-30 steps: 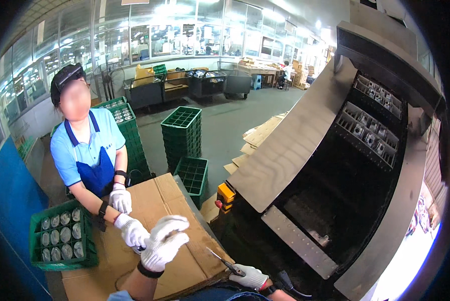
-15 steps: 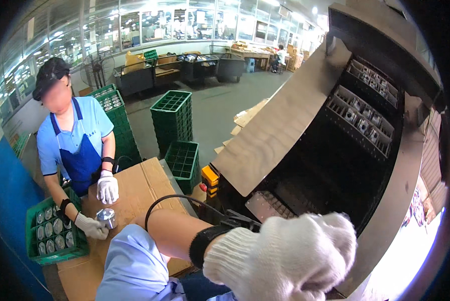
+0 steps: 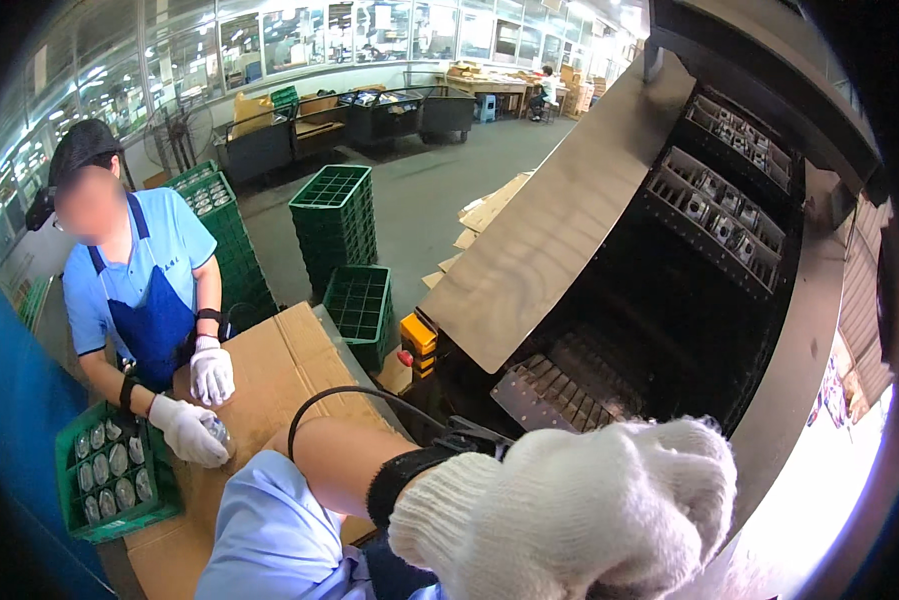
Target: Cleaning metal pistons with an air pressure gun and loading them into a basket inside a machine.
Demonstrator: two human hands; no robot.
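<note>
My left hand point(image 3: 589, 500), in a white knitted glove, is held out at the lower right in front of the dark machine point(image 3: 609, 330). Its fingers are curled closed, and whatever they may hold is hidden behind the glove. Around that wrist runs a black strap point(image 3: 394, 480) with a black device and a thin cable. The slatted metal conveyor point(image 3: 559, 395) of the machine lies just beyond the hand. Deeper inside, racks point(image 3: 719, 215) carry several shiny metal parts. My right hand does not show.
At the left a co-worker point(image 3: 154, 270) in white gloves touches a round metal part point(image 3: 219, 432) on the cardboard-covered table point(image 3: 279, 350). A green crate point(image 3: 114, 470) of metal parts stands beside it. Stacked green crates point(image 3: 334, 215) and a yellow control box point(image 3: 418, 340) are beyond.
The view has shifted slightly, showing more of the slatted conveyor. My left hand stays closed. The co-worker's hand has moved over the round metal part.
</note>
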